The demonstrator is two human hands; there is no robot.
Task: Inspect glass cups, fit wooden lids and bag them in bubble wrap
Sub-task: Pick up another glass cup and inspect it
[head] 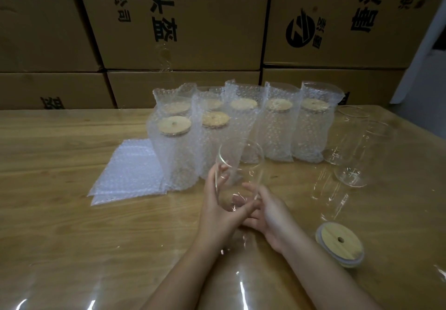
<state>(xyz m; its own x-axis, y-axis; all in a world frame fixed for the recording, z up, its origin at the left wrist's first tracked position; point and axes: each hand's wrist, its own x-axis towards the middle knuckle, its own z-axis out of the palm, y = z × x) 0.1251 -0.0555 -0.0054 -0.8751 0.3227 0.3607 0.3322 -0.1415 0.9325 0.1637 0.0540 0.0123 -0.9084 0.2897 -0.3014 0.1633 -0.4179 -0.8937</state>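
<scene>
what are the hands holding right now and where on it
A bare glass cup: the left hand grips its side, the right hand holds it near the base.

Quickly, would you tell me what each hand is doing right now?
Left hand: gripping the glass cup.
Right hand: holding the same cup near its base.

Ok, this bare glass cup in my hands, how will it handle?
The glass cup looks thin-walled, so probably fragile and fairly light. Its smooth sides may be slippery; the left hand and right hand both gripping it seems wise. Laid down, its round body would likely roll.
</scene>
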